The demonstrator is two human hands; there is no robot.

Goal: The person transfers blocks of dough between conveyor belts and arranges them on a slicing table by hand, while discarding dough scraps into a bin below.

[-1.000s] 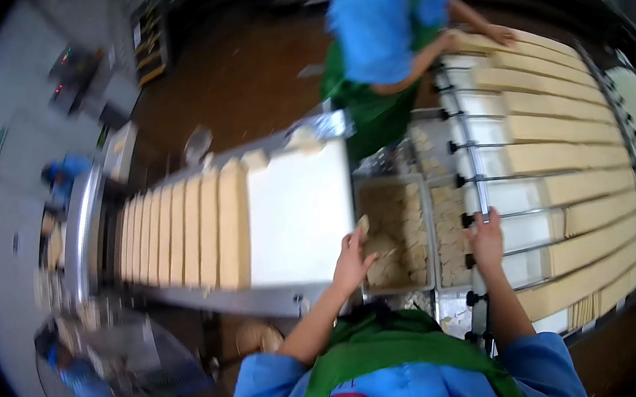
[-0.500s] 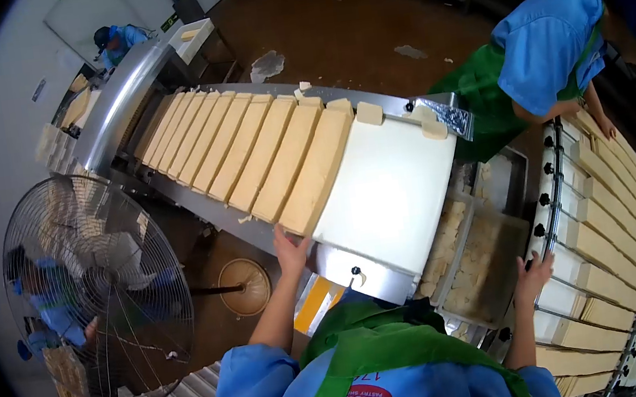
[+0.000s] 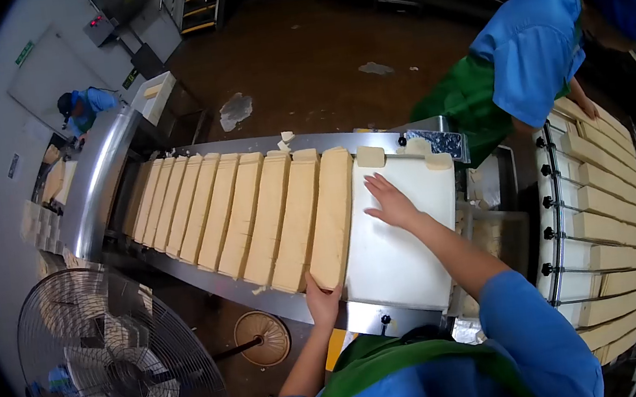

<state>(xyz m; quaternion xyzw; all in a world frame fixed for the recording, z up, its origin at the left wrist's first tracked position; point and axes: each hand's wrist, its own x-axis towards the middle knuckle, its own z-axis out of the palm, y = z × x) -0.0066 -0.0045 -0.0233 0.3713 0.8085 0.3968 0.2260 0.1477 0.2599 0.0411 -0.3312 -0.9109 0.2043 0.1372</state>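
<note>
Long, pale strips of layered dough lie crosswise in a row on the conveyor. My left hand is at the near end of the rightmost dough strip, its fingers around that end and partly hidden. Over the white belt, just right of this strip, my right hand reaches with fingers spread and holds nothing. A small cut dough piece rests on the far edge of the belt, beyond my right fingertips.
A co-worker bends over a second conveyor at right, which carries more dough strips under metal rods. A caged fan stands at lower left. Another person is behind the metal machine hood. Trays sit between the conveyors.
My right hand has swung from the right-hand conveyor to above the white belt. My left hand stays at the end of the rightmost strip and has closed around it. The view has shifted.
</note>
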